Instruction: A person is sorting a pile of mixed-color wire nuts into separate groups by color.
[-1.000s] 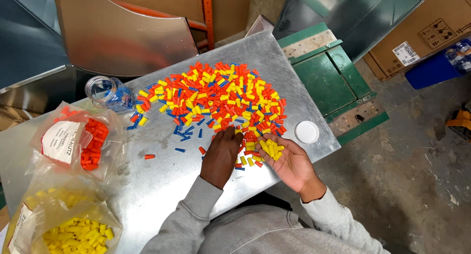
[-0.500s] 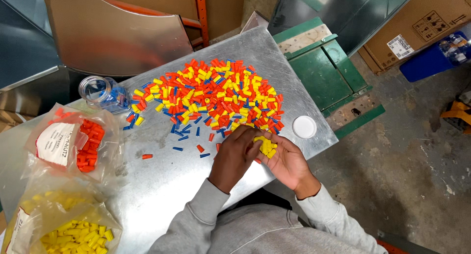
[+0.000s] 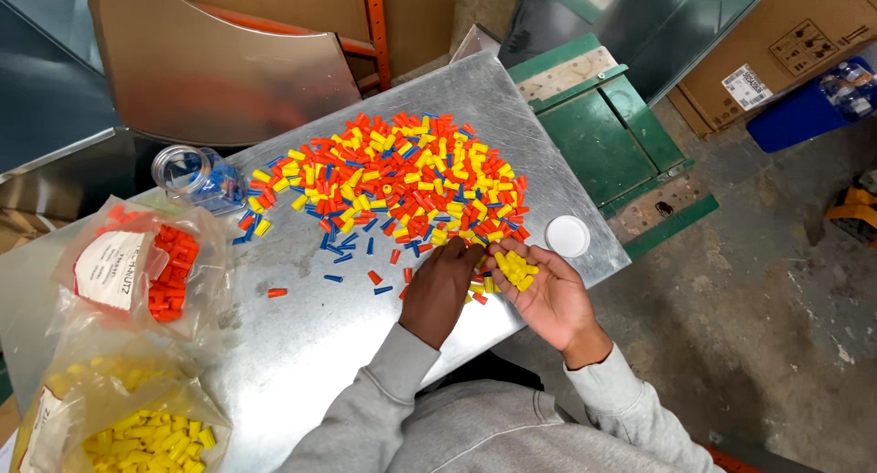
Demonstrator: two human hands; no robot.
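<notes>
On the shiny sheet-metal table (image 3: 301, 345) lies a broad mixed heap of small orange, yellow and blue plastic caps (image 3: 402, 185), spread across its far half toward the far right corner. The right hand (image 3: 541, 295) is cupped palm-up just beyond the near right edge, its fingers loosely curled around a small batch of yellow caps (image 3: 513, 270). The left hand (image 3: 441, 286) rests palm-down at the heap's near rim, fingertips pressed among loose caps; whether it pinches one cannot be told. Sorting looks barely under way: a clear plastic bag of orange caps (image 3: 155, 272) and a clear plastic bag of yellow caps (image 3: 137, 427) sit at the left edge and near left corner, a clear jar with blue caps (image 3: 196, 176) stands by the far left, yet most of the heap is unsorted. A white round lid (image 3: 567, 235) lies close to the right edge. Bare metal between heap and bags gives room; the right edge is tight.
</notes>
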